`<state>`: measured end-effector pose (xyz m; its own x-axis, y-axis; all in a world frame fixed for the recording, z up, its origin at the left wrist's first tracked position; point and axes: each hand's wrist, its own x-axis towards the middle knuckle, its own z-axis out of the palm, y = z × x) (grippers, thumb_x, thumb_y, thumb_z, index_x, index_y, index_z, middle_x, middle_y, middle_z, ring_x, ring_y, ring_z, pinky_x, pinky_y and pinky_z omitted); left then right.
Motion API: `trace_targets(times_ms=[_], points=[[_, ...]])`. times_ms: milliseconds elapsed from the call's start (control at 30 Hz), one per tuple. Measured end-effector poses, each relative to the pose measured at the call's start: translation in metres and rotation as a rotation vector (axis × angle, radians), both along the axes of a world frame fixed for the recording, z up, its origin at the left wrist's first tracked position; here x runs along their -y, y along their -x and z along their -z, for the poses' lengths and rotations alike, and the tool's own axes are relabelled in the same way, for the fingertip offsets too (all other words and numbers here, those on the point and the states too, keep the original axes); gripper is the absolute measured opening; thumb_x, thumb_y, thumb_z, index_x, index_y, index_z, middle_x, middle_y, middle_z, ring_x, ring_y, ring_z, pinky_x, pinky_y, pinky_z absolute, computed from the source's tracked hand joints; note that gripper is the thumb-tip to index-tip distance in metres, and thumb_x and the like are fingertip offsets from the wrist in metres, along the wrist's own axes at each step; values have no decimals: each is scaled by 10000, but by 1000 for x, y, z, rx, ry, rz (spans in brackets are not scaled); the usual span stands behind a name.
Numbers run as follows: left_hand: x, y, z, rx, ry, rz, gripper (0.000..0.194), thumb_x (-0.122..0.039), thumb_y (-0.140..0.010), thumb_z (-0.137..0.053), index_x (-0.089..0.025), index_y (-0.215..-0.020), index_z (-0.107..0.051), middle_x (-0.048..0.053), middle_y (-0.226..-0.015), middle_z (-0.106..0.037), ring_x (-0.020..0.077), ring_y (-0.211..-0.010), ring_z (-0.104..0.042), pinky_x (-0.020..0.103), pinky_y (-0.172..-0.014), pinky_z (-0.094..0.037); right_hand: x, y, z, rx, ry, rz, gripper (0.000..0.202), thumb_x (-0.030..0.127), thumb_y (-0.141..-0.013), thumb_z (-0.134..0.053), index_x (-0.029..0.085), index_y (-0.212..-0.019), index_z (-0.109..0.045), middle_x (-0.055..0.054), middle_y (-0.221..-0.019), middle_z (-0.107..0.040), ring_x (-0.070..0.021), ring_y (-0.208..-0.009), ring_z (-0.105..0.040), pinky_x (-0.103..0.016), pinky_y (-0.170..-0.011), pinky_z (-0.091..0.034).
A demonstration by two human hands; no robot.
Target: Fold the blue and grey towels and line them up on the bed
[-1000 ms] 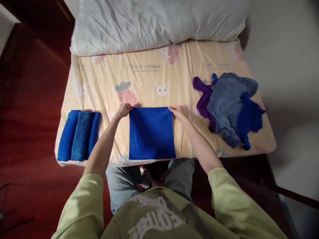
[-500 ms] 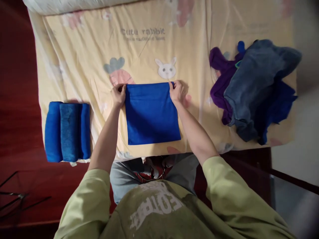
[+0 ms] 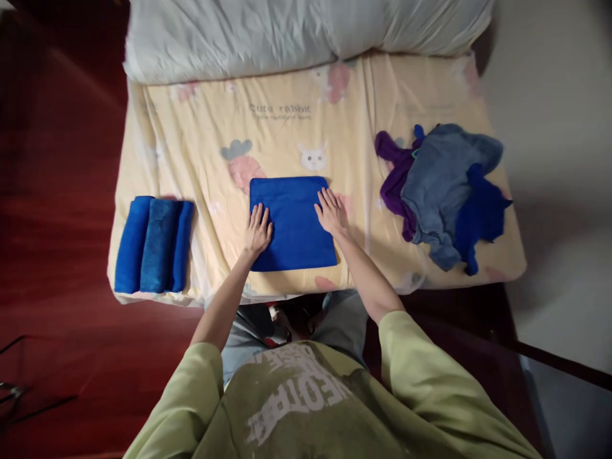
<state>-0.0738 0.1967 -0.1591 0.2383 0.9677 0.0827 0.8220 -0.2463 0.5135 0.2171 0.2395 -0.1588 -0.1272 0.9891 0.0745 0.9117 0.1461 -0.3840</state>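
A blue cloth [image 3: 294, 223], folded into a near-square, lies flat on the bed in front of me. My left hand [image 3: 259, 228] rests open on its left edge, fingers stretched out. On the upper part of its right edge lies my right hand [image 3: 329, 211], also open with the fingers spread. Neither hand grips the fabric. To the left, three rolled cloths sit side by side: a blue roll [image 3: 132, 245], a darker teal-blue roll [image 3: 159, 245] and a narrower blue roll [image 3: 183, 245].
At the right lies a loose heap with a grey-blue garment [image 3: 437, 185], a purple cloth [image 3: 396, 182] and a dark blue cloth [image 3: 482, 213]. A pale quilt [image 3: 306, 38] runs along the far side of the yellow bedsheet [image 3: 210, 127]. The bed's near edge is by my legs.
Both hands have let go of the cloth's far corners and moved nearer to me, now flat on its sides. The view has shifted, showing more of the quilt.
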Motion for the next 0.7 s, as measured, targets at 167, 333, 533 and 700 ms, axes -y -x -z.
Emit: trace_targets(times_ms=[167,333,533,700], points=[[78,30,-15,-43,41,226,570,-288,-1026,-376,-131,-1568,-458,141,-1679,-325,292,-1597,-196,556,-1318,-166,82,-3,-16,-61,-7,-154,559,210,-1056,-352,127,-1607,-405,-120,-1672,-343,-252,-1595,-231,-551,-1327,-144],[157,61,-5,-36,-11,272,525,-277,-1036,-391,-170,-1536,-509,129,-1615,-448,267,-1545,-342,510,-1284,-311,186,-13,-1,-153,12,-396,536,259,-1041,-434,216,-1575,-473,-79,-1618,-443,-243,-1529,-388,-535,-1302,-271],[168,72,-12,-95,-12,187,501,-157,-974,-397,-172,-1425,-614,131,-1532,-551,247,-1473,-465,476,-1244,-385,213,-31,20,-147,-72,-291,539,97,-962,-407,176,-1453,-615,-100,-1533,-543,-249,-1456,-498,-535,-1238,-402],[148,57,-32,-72,104,133,514,-92,-872,-416,-177,-1286,-710,141,-1470,-610,279,-1430,-520,489,-1214,-424,196,-20,18,-153,-91,-208,591,-33,-788,-456,150,-1273,-740,-124,-1393,-661,-246,-1332,-626,-475,-1163,-507]])
